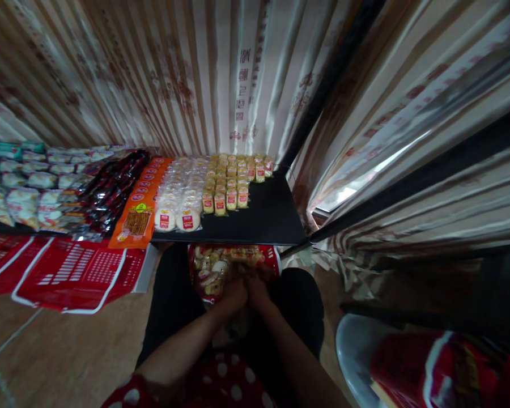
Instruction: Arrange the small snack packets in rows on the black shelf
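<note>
An opened red bag [276,260] of small wrapped snacks [208,275] sits between my knees, just below the shelf edge. Both hands reach into it side by side. My left hand [236,292] is over the wrapped snacks, and my right hand [257,286] lies close beside it, towards the bag's right side. Shadow hides the fingers of both, so what they hold, if anything, does not show. Above the bag, rows of yellow-wrapped snacks [232,199] stand on the black shelf [267,212], next to clear-wrapped round white cakes [187,220].
Left along the shelf lie an orange snack packet [138,198], dark shiny packets [110,192] and several white packets [23,204]. Red bags [76,272] with white handles hang below. A black post [335,73] and striped curtains [174,73] stand behind. A pale basin [352,345] holds red packaging.
</note>
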A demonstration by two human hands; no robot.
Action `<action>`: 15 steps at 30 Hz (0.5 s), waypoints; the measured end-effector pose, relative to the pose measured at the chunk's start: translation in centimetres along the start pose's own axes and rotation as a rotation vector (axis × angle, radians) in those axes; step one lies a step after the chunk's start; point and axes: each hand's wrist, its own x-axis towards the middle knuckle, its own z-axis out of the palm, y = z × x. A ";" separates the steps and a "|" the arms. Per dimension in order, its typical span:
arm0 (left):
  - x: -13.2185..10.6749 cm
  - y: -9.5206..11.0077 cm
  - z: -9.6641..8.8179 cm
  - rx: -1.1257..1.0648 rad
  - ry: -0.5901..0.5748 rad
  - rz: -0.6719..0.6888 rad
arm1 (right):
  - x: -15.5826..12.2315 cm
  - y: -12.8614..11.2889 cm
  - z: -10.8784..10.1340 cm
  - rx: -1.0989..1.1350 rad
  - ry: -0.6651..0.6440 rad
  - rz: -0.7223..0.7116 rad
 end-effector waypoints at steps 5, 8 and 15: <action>0.6 -1.0 0.4 -0.057 -0.017 0.008 | 0.2 -0.3 0.6 -0.035 0.017 0.008; 0.7 -1.8 0.4 -0.089 -0.027 0.012 | 0.7 -0.2 1.2 0.041 0.050 -0.002; 0.5 -1.8 0.5 -0.233 0.036 0.221 | 1.6 0.7 0.3 0.238 0.176 -0.046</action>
